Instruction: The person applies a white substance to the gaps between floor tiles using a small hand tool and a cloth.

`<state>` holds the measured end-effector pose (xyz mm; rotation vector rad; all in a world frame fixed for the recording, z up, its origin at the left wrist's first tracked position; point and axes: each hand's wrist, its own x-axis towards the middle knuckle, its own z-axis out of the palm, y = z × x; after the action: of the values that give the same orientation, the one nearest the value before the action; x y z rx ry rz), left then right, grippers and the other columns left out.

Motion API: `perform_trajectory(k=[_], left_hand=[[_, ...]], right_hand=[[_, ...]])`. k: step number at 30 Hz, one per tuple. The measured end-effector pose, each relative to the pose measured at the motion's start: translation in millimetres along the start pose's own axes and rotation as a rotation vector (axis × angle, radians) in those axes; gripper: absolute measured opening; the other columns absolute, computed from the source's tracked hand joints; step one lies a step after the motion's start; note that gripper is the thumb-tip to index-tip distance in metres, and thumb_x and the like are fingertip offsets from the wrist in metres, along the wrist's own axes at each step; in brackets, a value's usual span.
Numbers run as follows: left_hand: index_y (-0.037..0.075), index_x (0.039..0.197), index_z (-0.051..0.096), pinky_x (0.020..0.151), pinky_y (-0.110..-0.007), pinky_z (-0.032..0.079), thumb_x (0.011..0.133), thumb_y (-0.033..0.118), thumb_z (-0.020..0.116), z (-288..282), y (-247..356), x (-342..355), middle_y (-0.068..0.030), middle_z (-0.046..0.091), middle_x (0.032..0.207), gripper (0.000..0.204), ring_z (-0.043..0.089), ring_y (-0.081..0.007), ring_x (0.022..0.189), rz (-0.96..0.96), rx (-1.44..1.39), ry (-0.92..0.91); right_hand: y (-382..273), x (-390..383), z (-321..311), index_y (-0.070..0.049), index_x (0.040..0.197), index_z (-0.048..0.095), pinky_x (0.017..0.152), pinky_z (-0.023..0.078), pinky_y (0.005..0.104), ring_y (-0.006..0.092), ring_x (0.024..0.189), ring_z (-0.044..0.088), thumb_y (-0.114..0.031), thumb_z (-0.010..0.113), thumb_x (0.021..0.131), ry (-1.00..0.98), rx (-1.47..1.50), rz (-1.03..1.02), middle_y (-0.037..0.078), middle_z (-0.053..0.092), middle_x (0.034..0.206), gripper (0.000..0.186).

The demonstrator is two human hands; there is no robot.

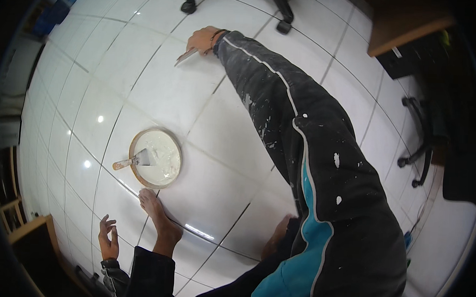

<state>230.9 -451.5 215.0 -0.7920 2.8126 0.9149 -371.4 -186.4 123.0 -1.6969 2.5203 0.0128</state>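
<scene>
Top centre of frame, my right hand grips a thin, flat, grey-brown scraper near the glossy white tile floor, contact unclear from here; I'd judge a shallow blade angle and light, even pressure best on these tiles. My left hand, lower left, hangs with fingers loosely spread, nothing visible in it. Left of centre, a round, tan-rimmed tub holds smooth white paste, depth hidden, a grey-bladed putty knife with a worn orange-and-white handle lying across its left rim.
</scene>
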Motion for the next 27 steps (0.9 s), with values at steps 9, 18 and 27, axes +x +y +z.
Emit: perform_trajectory(k=[9, 18, 27], left_hand=[[-0.002, 0.130, 0.041, 0.081, -0.037, 0.047, 0.090, 0.017, 0.048, 25, 28, -14, -0.0202, 0.061, 0.101, 0.045, 0.060, -0.0273, 0.088, -0.019, 0.012, -0.056], [0.007, 0.143, 0.013, 0.109, -0.043, 0.021, 0.092, 0.043, 0.043, 6, -14, -16, -0.0090, 0.013, 0.149, 0.070, 0.020, -0.0238, 0.133, -0.260, -0.075, -0.383], [0.008, 0.141, 0.021, 0.101, -0.044, 0.033, 0.094, 0.036, 0.042, 148, 197, 39, -0.0114, 0.026, 0.145, 0.059, 0.039, -0.0297, 0.122, -0.768, -0.908, 0.185]], right_hand=[[35, -14, 18, -0.020, 0.100, 0.069, 0.075, 0.051, 0.0380, 0.0292, 0.087, 0.065, -0.024, 0.062, 0.076, -0.292, 0.084, 0.010, 0.008, 0.068, 0.090, 0.026], [2, -319, 39, -0.020, 0.098, 0.068, 0.069, 0.050, 0.0390, 0.0298, 0.080, 0.061, -0.007, 0.065, 0.062, -0.420, -0.003, 0.076, 0.007, 0.065, 0.083, 0.039], [-21, -458, 62, -0.010, 0.106, 0.064, 0.071, 0.049, 0.0444, 0.0343, 0.080, 0.061, -0.007, 0.058, 0.068, -0.572, 0.371, 0.315, 0.007, 0.066, 0.089, 0.039]])
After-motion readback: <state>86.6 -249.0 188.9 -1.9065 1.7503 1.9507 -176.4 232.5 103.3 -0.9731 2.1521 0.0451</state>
